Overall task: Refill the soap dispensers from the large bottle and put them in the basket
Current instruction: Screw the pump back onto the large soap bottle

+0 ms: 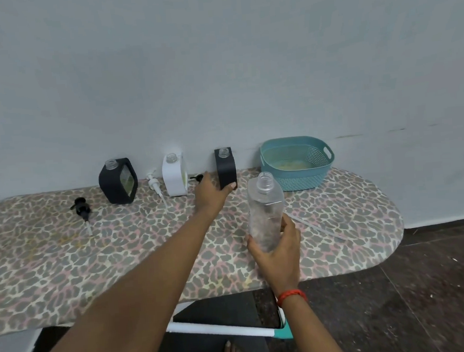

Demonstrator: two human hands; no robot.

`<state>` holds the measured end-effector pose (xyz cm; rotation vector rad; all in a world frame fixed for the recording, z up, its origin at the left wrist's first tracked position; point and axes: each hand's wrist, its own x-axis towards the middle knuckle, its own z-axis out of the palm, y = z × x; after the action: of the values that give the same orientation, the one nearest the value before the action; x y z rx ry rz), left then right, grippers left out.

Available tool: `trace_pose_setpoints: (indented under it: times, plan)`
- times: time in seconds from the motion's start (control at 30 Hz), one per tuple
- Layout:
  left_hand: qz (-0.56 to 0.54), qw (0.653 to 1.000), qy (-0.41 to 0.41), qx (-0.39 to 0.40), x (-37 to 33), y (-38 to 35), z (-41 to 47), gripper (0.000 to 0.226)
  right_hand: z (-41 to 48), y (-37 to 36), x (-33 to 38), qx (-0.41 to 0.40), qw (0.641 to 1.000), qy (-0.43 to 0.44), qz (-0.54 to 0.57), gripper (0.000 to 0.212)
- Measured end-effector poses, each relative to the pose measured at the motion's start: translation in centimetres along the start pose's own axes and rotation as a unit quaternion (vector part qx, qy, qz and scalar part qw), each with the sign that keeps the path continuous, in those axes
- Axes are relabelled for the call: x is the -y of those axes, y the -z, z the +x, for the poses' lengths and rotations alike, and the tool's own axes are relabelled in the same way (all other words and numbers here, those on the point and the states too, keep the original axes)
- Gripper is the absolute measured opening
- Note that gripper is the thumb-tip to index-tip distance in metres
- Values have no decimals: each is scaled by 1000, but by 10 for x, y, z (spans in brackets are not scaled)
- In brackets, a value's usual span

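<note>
From the head camera, the left hand (pixel 211 192) is reaching across the leopard-print bench (pixel 66 256), its fingers (pixel 231 186) wrapping the base of the right-hand black dispenser (pixel 226 167), which is standing uncapped by the wall. The right hand (pixel 278 251) is holding the clear large bottle (pixel 266 209) upright above the bench, fingers clamping its lower half, mouth open. A white dispenser (pixel 174 174) and another black dispenser (pixel 118 181) are standing uncapped further left, pumps lying beside them. The teal basket (pixel 297 163) is sitting at the far right.
</note>
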<state>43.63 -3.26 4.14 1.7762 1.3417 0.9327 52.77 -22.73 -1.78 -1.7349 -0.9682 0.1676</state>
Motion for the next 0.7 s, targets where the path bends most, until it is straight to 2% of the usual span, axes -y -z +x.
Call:
trace_pose_setpoints:
  times: [0.1, 0.23, 0.3, 0.4, 0.47, 0.53, 0.63, 0.7]
  plan:
    - [-48, 999, -1, 14, 14, 33, -46, 71, 0, 3, 5, 10, 999, -24, 25, 88]
    - [-94, 991, 7, 93, 35, 66, -105, 57, 0, 6, 14, 48, 997, -15, 65, 79]
    - [-122, 985, 9, 120, 32, 75, -123, 70, 1, 7, 20, 73, 994, -7, 84, 78]
    - [-139, 979, 0, 149, 17, 82, -134, 105, -4, 3, 34, 125, 983, -34, 127, 80]
    - [-132, 978, -4, 161, 8, 86, -134, 111, -10, -1, 46, 175, 969, -51, 165, 83]
    - [-111, 983, -10, 144, 2, 88, -131, 100, -14, -5, 56, 215, 955, -48, 197, 70]
    - [-86, 994, 4, 65, -1, 91, -129, 93, -15, -6, 68, 247, 943, -54, 217, 40]
    - [-80, 996, 11, 39, 1, 94, -129, 97, -8, -3, 71, 267, 942, -79, 188, 43]
